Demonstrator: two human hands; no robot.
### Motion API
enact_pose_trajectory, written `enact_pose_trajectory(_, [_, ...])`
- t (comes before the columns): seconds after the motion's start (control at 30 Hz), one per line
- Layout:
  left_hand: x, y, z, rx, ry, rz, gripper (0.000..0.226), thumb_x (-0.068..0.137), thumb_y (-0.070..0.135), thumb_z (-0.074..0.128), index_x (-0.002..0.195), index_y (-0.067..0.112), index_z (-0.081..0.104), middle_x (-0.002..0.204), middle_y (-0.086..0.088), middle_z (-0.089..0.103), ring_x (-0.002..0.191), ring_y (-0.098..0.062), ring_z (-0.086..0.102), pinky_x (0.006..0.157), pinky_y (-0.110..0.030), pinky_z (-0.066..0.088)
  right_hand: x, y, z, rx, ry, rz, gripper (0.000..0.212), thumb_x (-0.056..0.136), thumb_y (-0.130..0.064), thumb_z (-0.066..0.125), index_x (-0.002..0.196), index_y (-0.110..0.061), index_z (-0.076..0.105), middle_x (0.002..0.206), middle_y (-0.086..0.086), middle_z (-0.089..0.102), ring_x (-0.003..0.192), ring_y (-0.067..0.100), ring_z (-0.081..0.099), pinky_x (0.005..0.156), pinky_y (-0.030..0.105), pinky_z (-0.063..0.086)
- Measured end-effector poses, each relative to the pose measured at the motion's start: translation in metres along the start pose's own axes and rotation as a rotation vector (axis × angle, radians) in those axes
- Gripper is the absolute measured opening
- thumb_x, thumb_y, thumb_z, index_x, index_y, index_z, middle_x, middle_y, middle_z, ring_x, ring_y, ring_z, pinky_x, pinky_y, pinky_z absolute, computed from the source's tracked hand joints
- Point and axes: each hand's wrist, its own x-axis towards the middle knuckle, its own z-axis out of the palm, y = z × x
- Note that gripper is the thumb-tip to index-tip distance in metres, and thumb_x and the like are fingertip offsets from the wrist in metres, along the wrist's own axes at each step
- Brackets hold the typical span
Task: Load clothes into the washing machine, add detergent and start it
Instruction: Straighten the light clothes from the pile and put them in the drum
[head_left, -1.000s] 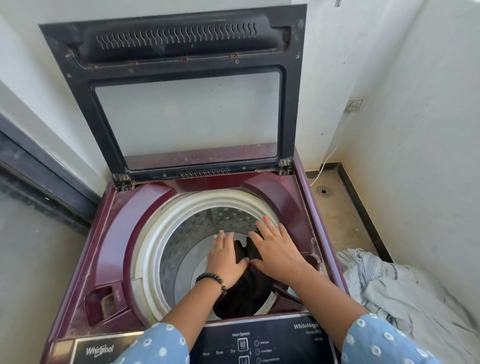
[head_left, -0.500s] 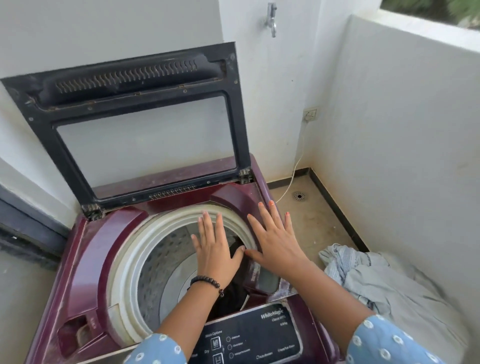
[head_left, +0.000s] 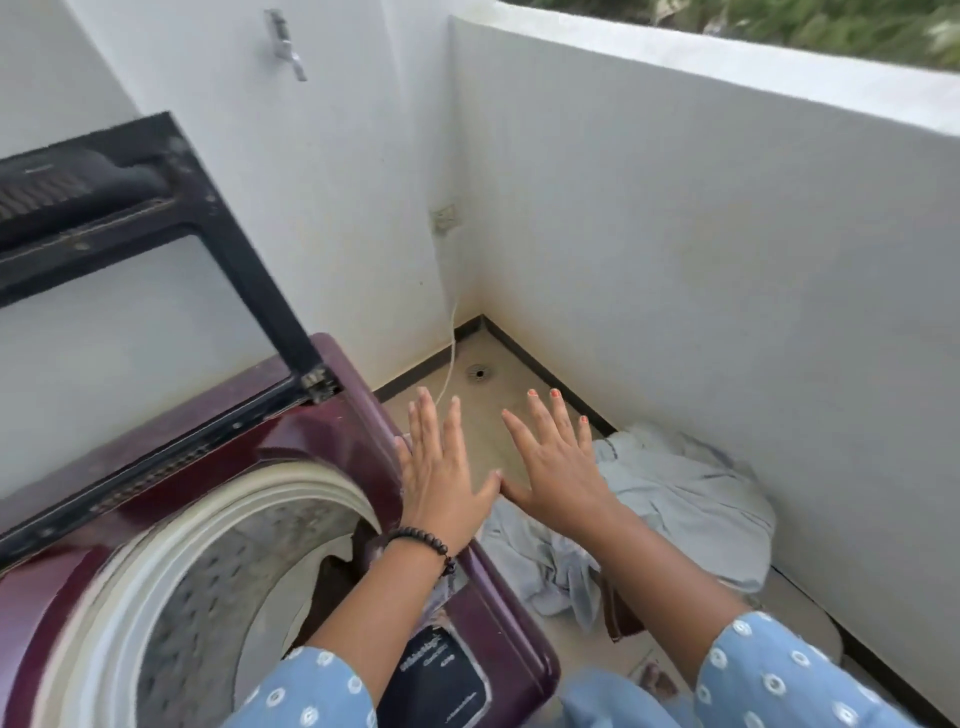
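Note:
The maroon top-loading washing machine (head_left: 332, 447) stands at the left with its black-framed lid (head_left: 171, 249) raised against the wall. Its white-rimmed drum (head_left: 218, 571) is open; a dark garment (head_left: 337, 566) shows at the drum's right side. A heap of pale blue clothes (head_left: 675, 499) lies on the floor to the right of the machine. My left hand (head_left: 441, 473) hovers over the machine's right edge, fingers straight and spread, holding nothing. My right hand (head_left: 561, 467) is beside it above the floor and the clothes heap, also flat and empty. The two thumbs nearly touch.
White walls close the corner behind and to the right. A wall socket (head_left: 445, 218) with a white cord (head_left: 451, 358) and a floor drain (head_left: 478, 372) are in the corner. A metal tap (head_left: 284, 44) juts from the wall. The control panel (head_left: 441, 670) faces me.
Both hands have lifted out of the drum and swung right, from over the dark garment to above the machine's edge and the floor heap. The view has turned right too.

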Motion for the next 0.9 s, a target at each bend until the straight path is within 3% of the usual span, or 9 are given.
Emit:
enact_pose_trajectory(0.5, [0.045,0.112,0.103,0.135,-0.330,0.254,0.094,0.094,0.046,0.054,0.155,0.016,-0.010,0.158,-0.009,-0.033,0.147,-0.024,-0.027,0.119,-0.047,-0.011,-0.062,0.158,0.041,0.090,-0.178,0.391,0.081,0.094,-0.059,0.045,0.156,-0.026,0.005,0.164,0.009,-0.010,0.150,0.031,-0.016,0.120,0.055,0.001])
enact_pose_trajectory(0.9, [0.083,0.142,0.218,0.178,-0.524,0.246,0.087,0.095,0.037,0.056,0.155,0.012,-0.002,0.164,-0.009,-0.015,0.151,-0.025,-0.014,0.121,-0.047,-0.003,-0.042,0.245,0.113,0.170,-0.371,0.451,0.079,0.094,-0.054,0.049,0.155,-0.021,0.012,0.164,0.009,-0.003,0.151,0.032,-0.009,0.119,0.056,0.007])
